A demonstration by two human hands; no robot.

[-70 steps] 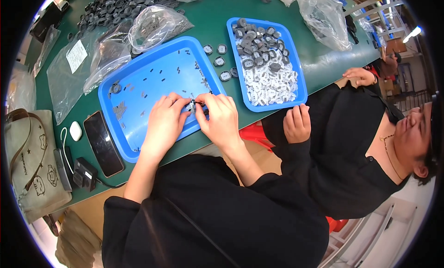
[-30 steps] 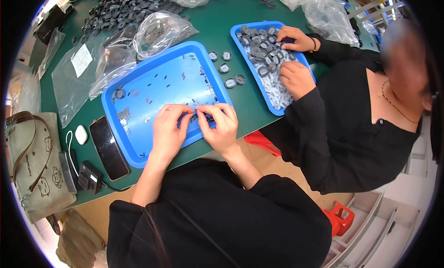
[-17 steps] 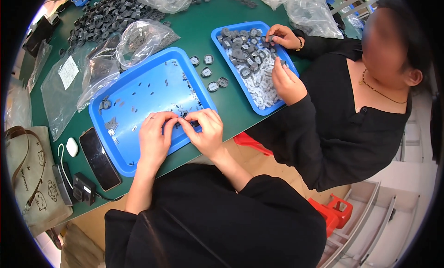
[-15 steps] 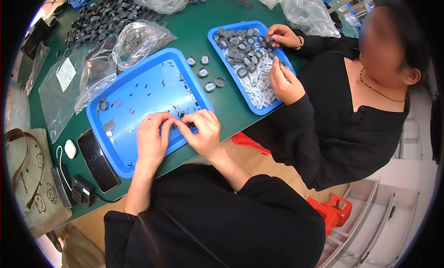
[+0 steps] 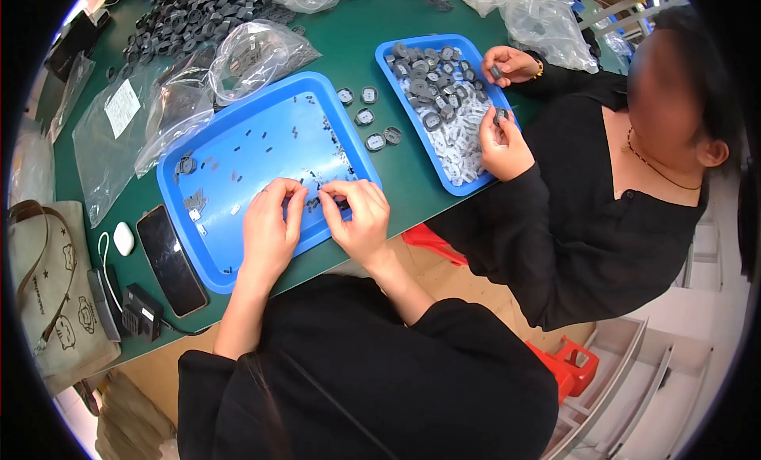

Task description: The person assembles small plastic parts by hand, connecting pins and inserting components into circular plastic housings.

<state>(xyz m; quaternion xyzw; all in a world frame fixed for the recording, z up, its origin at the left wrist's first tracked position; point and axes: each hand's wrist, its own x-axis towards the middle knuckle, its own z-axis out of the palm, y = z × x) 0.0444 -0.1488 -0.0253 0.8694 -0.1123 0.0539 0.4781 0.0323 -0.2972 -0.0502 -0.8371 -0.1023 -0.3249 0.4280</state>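
Over the near side of a large blue tray, both of my hands work close together with a small gap between their fingertips. My left hand is pinched, thumb against fingers; whatever it holds is too small to make out. My right hand is closed in a similar pinch, its content also hidden. Tiny black pieces lie scattered along the tray's right side and by my fingertips. Flat grey pieces and a round dark part rest at its left.
Several round dark parts sit between the trays. A co-worker's hands hold dark parts by a second blue tray of dark and whitish pieces. Nearby are a phone, plastic bags, a dark heap and a canvas bag.
My hands have moved slightly apart; their fingertips were together before. The whole view has shifted a little. The co-worker's hands now show dark parts more plainly.
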